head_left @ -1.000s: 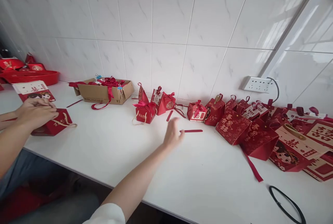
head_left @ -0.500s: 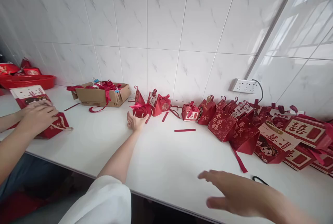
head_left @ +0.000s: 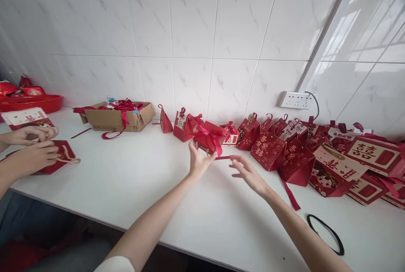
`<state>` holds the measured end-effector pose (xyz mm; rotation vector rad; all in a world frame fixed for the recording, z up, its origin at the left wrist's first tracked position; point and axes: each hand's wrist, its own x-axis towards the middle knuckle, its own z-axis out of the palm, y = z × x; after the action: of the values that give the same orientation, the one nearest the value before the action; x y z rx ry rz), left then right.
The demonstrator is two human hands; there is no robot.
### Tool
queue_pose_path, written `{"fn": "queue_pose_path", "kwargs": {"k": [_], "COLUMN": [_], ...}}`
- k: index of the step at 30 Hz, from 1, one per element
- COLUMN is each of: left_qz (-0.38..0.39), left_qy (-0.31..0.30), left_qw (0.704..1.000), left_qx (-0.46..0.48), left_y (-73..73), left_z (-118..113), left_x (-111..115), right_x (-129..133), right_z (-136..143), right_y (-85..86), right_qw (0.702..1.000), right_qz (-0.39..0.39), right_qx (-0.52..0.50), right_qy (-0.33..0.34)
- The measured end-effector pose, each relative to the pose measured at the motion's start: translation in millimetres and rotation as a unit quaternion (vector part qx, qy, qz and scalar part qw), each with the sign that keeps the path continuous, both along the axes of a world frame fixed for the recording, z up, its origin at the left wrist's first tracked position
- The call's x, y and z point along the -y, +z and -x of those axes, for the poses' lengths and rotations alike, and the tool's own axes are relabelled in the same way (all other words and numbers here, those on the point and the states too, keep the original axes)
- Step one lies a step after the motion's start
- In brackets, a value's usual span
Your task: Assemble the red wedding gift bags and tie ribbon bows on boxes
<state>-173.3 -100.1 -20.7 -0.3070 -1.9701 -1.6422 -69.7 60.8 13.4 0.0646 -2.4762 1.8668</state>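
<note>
My left hand is closed round a red gift box tied with a shiny ribbon bow, held tilted above the white table. To the right of it, my right hand hangs with fingers spread and nothing in them. A flat red strip lies on the table between my hands. Behind the held box stand a small box with a bow and a patterned red bag-shaped box. A narrow triangular red box is further left.
Cardboard box with ribbons and clips at the back left; red basin beyond it. At left, a co-worker's hands work over a red box. Many red gift boxes crowd the right. Black loop lies near; power strip on the wall.
My left hand has lifted the bow-tied gift box and carried it to the right. My right hand has reached forward and left, close to it. The view has shifted slightly.
</note>
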Motion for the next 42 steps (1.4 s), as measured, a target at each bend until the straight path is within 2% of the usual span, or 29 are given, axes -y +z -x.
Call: {"fn": "queue_pose_path", "kwargs": {"k": [3, 5, 7, 9, 11, 12, 14, 16, 18, 21, 24, 28, 31, 34, 36, 42], "left_qz": [-0.025, -0.006, 0.038, 0.085, 0.120, 0.120, 0.071, 0.018, 0.007, 0.053, 0.093, 0.101, 0.096, 0.087, 0.068, 0.008], "left_qy": [-0.101, -0.131, -0.173, -0.257, -0.352, -0.385, -0.421, -0.418, -0.376, -0.279, -0.253, -0.272, -0.273, -0.268, -0.261, -0.245], "left_qw": [0.994, 0.991, 0.984, 0.962, 0.926, 0.913, 0.904, 0.908, 0.927, 0.959, 0.963, 0.957, 0.957, 0.958, 0.961, 0.965], "left_qx": [-0.033, -0.019, -0.016, -0.029, -0.057, -0.065, -0.036, 0.004, 0.016, 0.012, 0.023, 0.009, 0.025, 0.047, 0.059, 0.093], "left_y": [-17.3, -25.2, -26.4, -21.6, -14.4, -11.0, -5.8, -2.6, -0.9, 1.6, 6.0, 9.9, 9.1, 8.1, 9.2, 18.0], "left_z": [-22.8, -32.4, -37.8, -39.9, -39.6, -39.0, -37.7, -36.7, -36.4, -37.3, -39.0, -39.5, -38.0, -35.7, -34.9, -38.4], "left_x": [-32.1, -37.4, -32.0, -21.4, -11.6, -8.1, -4.7, -4.7, -5.8, -6.5, -6.4, -7.2, -7.3, -6.2, -5.3, -5.0], "right_x": [-2.2, -4.2, -8.0, -13.2, -17.8, -19.1, -19.1, -15.9, -11.5, -6.6, -7.1, -13.7, -16.9, -17.3, -17.3, -20.7], "right_z": [14.9, 16.9, 15.0, 11.4, 7.4, 5.4, 1.6, -1.4, -3.2, -4.1, -4.9, -6.4, -5.9, -3.7, -2.4, 0.6], "right_y": [-17.6, -26.8, -32.2, -33.2, -30.6, -28.6, -24.7, -22.9, -24.3, -29.6, -31.0, -26.2, -25.4, -25.1, -23.0, -19.1], "right_qw": [0.986, 0.976, 0.968, 0.965, 0.965, 0.967, 0.973, 0.976, 0.981, 0.990, 0.993, 0.996, 0.988, 0.975, 0.974, 0.961], "right_qz": [0.134, 0.192, 0.227, 0.237, 0.230, 0.213, 0.148, 0.074, 0.020, -0.034, -0.050, -0.002, 0.062, 0.091, 0.118, 0.261], "right_qx": [-0.069, -0.092, -0.104, -0.108, -0.105, -0.103, -0.111, -0.126, -0.126, -0.091, -0.077, -0.085, -0.083, -0.089, -0.097, -0.069], "right_qy": [-0.064, -0.049, -0.030, -0.036, -0.070, -0.092, -0.139, -0.159, -0.143, -0.102, -0.072, -0.040, -0.113, -0.180, -0.168, -0.064]}}
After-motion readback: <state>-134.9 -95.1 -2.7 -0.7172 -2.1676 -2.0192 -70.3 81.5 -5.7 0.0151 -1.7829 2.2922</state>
